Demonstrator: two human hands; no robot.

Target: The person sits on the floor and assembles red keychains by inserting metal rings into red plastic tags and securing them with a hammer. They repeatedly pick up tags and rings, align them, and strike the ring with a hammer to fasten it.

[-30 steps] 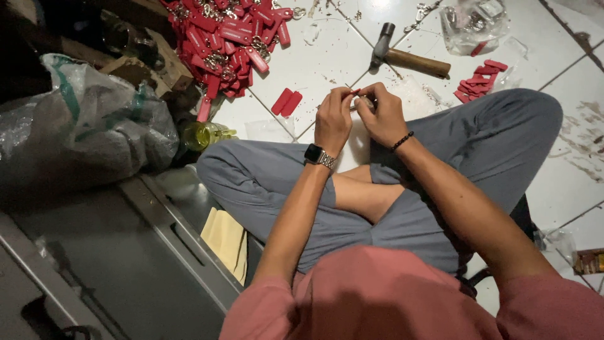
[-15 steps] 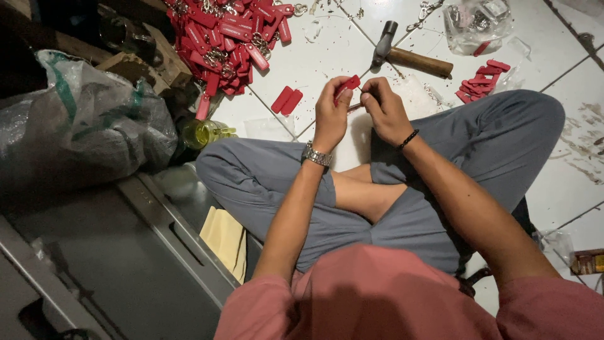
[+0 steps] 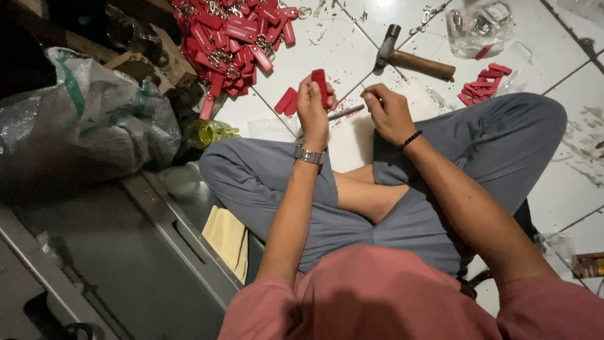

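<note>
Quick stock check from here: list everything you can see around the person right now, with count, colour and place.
red tag: one, red, upright in the left hand
metal rod: one, grey, on the floor between the hands
loose red tags: two, red, on the tile left of the hands
pile of red tags: many, red with metal rings, top left of the floor
small heap of red tags: several, red, by the right knee
hammer: one, wooden handle, on the tile
clear bag: one, holds metal parts, top right
bottle: one, yellowish, by the left knee
sack: one, grey plastic, left
left hand: wristwatch
right hand: fingers pinched, dark bracelet
</note>
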